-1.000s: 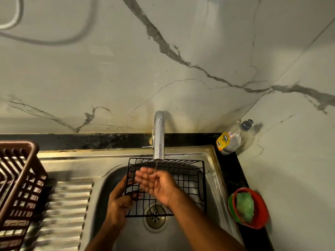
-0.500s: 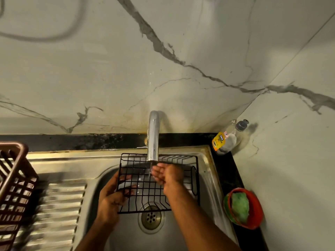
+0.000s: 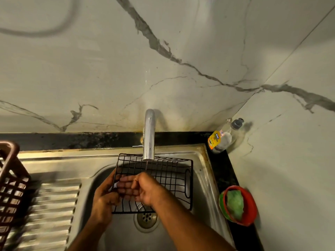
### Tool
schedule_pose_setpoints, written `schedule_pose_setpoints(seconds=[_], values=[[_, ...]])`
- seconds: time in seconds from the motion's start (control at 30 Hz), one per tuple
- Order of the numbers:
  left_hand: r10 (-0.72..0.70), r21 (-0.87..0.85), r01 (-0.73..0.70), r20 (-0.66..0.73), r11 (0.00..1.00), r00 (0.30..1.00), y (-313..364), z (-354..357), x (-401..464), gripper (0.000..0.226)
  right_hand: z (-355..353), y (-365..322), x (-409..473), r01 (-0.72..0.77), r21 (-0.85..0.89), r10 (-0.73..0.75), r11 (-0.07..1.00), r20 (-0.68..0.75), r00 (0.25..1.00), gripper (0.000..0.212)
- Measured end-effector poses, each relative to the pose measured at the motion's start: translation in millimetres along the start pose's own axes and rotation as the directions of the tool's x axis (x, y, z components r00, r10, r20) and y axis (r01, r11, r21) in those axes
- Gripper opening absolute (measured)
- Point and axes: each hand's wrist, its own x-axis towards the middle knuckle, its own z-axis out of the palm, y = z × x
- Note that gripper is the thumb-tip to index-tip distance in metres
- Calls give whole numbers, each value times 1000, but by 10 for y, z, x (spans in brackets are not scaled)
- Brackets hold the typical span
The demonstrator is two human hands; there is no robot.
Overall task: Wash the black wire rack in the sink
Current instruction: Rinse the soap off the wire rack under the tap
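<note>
Steel sink | marble wall | black counter edge

- Wire rack in the sink, under the tap.
- Crate far left; bottle at the far right corner; bowl right, nearer.

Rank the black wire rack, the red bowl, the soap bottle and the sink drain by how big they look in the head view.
1. black wire rack
2. red bowl
3. soap bottle, though it stands farther from the camera, so its place against the bowl is unsure
4. sink drain
</note>
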Motion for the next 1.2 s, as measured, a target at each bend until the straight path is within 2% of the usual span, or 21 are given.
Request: schedule_pose_setpoints(seconds=[0.07,0.17,0.2,0.27,0.37,0.43,0.53,0.6,0.63,0.67,0.7,0.73,0.77,0.8,0.83,0.9,1.0,1.1,1.2], values=[[5,-28,-6,-15,1000,1000,10,-67,-28,91,-172,-64,-37,-14,-170,5,985,-55,998,45],[10,-81,-14,-49,997,999,21,-149,-60,87,-447,-171,-85,42,-360,-156,932,-293,943,41],[10,-82,-14,-59,997,998,26,-173,-67,89,-518,-190,-104,53,-411,-203,910,-330,922,39],[10,-71,-15,-68,997,998,16,-189,-64,91,-570,-197,-163,11,-498,-185,867,-301,936,36],[-11,-70,6,-64,998,998,-5,-121,-67,90,-452,-101,-147,-78,-679,-39,730,-155,987,33],[-20,-60,16,-53,998,998,-33,-83,-71,93,-345,-73,-88,-111,-752,-13,649,-157,987,31],[-37,0,37,-28,999,999,-27,-20,-78,104,-256,-29,-6,-50,-842,-130,538,-142,981,22],[-8,59,10,-43,998,999,31,34,-101,105,-219,41,58,18,-869,-329,494,-168,929,14],[15,99,-11,-45,995,999,51,56,-109,104,-191,85,65,96,-821,-420,562,-184,888,15],[28,145,-21,-47,989,998,55,86,-125,101,-170,106,51,216,-692,-484,689,-217,848,17],[36,194,-25,-53,981,998,47,119,-149,98,-137,100,-25,349,-464,-507,814,-276,817,18],[46,261,-31,-53,965,998,54,146,-186,96,-86,89,-107,439,-189,-477,879,-312,821,20],[54,348,-38,-38,937,998,64,184,-233,97,-34,86,-202,466,62,-428,882,-306,850,25],[49,436,-40,-9,899,999,72,216,-273,100,0,106,-273,448,233,-385,863,-269,883,33],[40,512,-49,28,858,999,70,248,-315,103,27,139,-362,417,322,-360,850,-222,906,40],[54,633,-131,139,763,989,41,296,-386,103,51,193,-520,386,402,-359,830,-144,922,51],[121,723,-307,298,619,947,-25,338,-447,86,-6,180,-656,386,483,-397,786,-85,914,64],[188,843,-395,348,366,918,81,470,-484,69,-131,137,-759,383,521,-422,763,-48,905,71],[219,899,-418,385,130,897,266,662,-466,72,-201,140,-820,374,537,-425,757,-31,905,70]])
